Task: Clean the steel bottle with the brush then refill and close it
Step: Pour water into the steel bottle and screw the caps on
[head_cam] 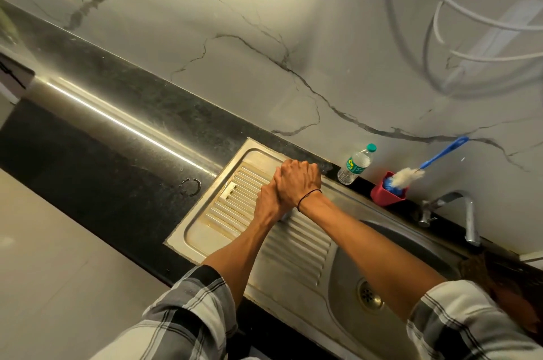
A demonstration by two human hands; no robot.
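Bottle (pixel 284 216) stands upright on the drainboard (pixel 235 204), almost hidden under both hands: right hand (pixel 298 183) on top, left hand (pixel 269 202) just below, fingers curled around it.

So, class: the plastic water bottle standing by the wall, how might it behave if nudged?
The plastic water bottle is tall and narrow, so it probably tips easily. It looks round, so once down it would likely roll. Its thin clear wall may dent under a squeeze.
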